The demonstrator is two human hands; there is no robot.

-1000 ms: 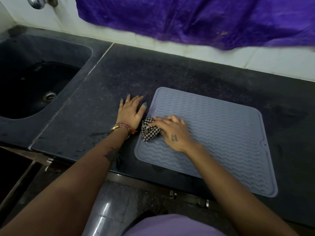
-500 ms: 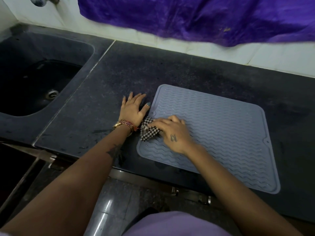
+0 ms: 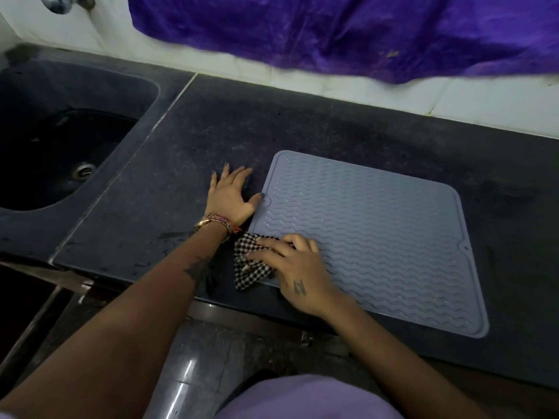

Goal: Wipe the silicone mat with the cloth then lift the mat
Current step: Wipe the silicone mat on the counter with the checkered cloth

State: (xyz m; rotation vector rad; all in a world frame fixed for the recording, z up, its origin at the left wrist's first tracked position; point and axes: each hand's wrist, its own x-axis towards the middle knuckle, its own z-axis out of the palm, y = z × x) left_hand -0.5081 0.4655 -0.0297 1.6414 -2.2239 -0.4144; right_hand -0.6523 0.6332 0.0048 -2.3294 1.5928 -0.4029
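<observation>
A grey silicone mat (image 3: 378, 237) with wavy ridges lies flat on the dark counter. A black-and-white checked cloth (image 3: 249, 266) sits bunched at the mat's near left corner, partly off its edge. My right hand (image 3: 295, 267) presses the cloth down, fingers spread over it and slightly bent. Flat on the counter beside the mat's left edge lies my left hand (image 3: 231, 196), its thumb tip touching that edge.
A dark sink (image 3: 54, 152) with a drain is set into the counter at the left. Purple fabric (image 3: 348, 31) hangs over the white tiled wall behind. The counter's front edge (image 3: 272, 309) runs just below my right wrist.
My right hand has slid the cloth toward me along the mat's left side, down to its near corner. My left hand stays flat beside the mat.
</observation>
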